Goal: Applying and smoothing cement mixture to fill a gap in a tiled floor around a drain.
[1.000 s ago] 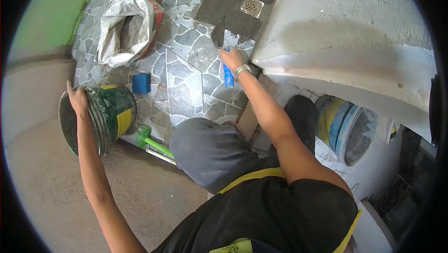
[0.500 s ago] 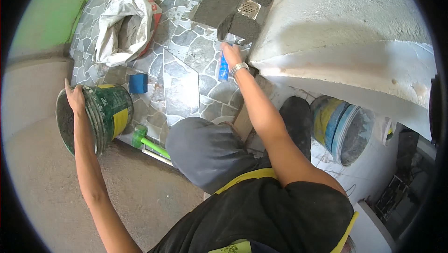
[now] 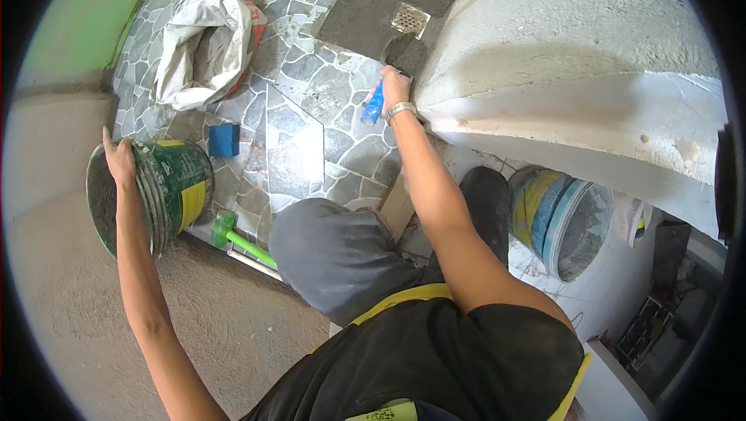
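My right hand is closed round the blue handle of a trowel. Its dark blade lies over the grey wet mortar, beside a square metal floor drain and close to the wall's foot. At the far left my left hand grips the rim of a green bucket with a yellow patch, its forefinger stretched out. The bucket is tipped, its mouth facing left, and its inside is mostly in shadow.
An open white sack of grey powder stands on the stone-patterned tiles. Nearby are a blue block, a cut tile piece and a green-headed mallet. A rough wall rises at right, with another bucket below it.
The trowel blade has swung right, toward the wall, and its handle has tilted with my right hand. My left hand stays on the bucket. The whole view has shifted slightly.
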The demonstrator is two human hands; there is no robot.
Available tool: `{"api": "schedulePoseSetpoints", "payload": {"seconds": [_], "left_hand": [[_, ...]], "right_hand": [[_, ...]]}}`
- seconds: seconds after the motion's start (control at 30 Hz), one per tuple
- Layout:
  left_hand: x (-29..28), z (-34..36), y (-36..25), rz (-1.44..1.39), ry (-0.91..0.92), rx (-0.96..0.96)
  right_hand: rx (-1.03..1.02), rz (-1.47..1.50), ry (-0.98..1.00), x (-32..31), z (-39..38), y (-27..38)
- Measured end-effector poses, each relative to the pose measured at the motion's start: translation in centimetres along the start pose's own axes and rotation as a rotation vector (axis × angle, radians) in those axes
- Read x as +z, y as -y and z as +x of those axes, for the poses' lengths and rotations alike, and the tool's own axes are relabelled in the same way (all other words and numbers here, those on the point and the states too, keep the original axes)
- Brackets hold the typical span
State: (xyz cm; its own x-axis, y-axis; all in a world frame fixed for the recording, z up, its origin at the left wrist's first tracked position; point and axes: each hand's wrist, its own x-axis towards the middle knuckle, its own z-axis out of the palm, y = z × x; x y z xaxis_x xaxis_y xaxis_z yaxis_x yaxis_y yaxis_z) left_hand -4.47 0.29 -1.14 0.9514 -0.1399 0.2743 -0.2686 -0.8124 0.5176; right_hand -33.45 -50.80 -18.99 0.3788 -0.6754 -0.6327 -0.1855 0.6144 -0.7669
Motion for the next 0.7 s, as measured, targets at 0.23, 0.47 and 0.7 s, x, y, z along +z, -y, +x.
{"api": "schedulePoseSetpoints", "payload": {"seconds": [0.23, 0.47, 0.7], "left_hand": [[-0.3, 0.0, -0.6, 0.066, 0.019, -0.054], [-0.4, 0.0, -0.2, 0.046, 0.064, -0.091], [-0.1, 0.3, 0.7, 0.085, 0.020, -0.017]], "right_hand": [[-0.029, 0.012, -0.126, -0.5, 0.2, -0.3], [-0.024, 0.009, -0.102, -1.8, 1.9, -3.1], [-0.297, -0.437, -0.255, -0.9, 0.5, -4.9]]}}
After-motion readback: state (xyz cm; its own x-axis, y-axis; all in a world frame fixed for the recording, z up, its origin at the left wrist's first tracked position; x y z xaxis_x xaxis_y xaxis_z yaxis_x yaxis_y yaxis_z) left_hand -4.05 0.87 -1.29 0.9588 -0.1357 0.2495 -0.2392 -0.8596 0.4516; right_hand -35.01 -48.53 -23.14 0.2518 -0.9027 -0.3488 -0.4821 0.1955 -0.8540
